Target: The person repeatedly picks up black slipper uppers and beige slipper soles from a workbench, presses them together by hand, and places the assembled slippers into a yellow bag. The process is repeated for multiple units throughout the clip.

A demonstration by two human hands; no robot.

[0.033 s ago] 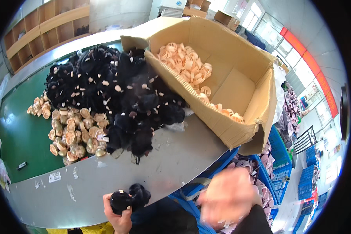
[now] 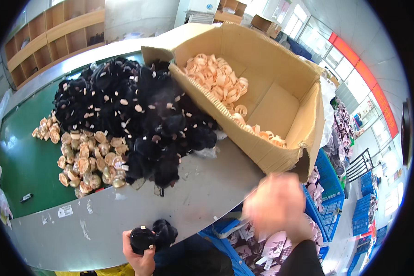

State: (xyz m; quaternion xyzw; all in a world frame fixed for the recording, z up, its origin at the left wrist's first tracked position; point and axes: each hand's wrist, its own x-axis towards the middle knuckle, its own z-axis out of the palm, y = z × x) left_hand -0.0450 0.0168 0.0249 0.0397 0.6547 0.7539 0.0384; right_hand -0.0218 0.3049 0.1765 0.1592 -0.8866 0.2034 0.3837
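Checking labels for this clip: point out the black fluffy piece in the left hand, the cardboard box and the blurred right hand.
black fluffy piece (image 2: 152, 235), head view, its middle
cardboard box (image 2: 244, 124), head view, near wall
right hand (image 2: 276, 207), head view, middle of the blurred hand

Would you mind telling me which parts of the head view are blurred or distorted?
In the head view, the right hand is smeared by motion blur, while the left hand gripping a black fluffy piece stays sharp; fisheye distortion bends the grey table edge and the cardboard box toward the dark rim, and daylight overexposes the far-right windows.
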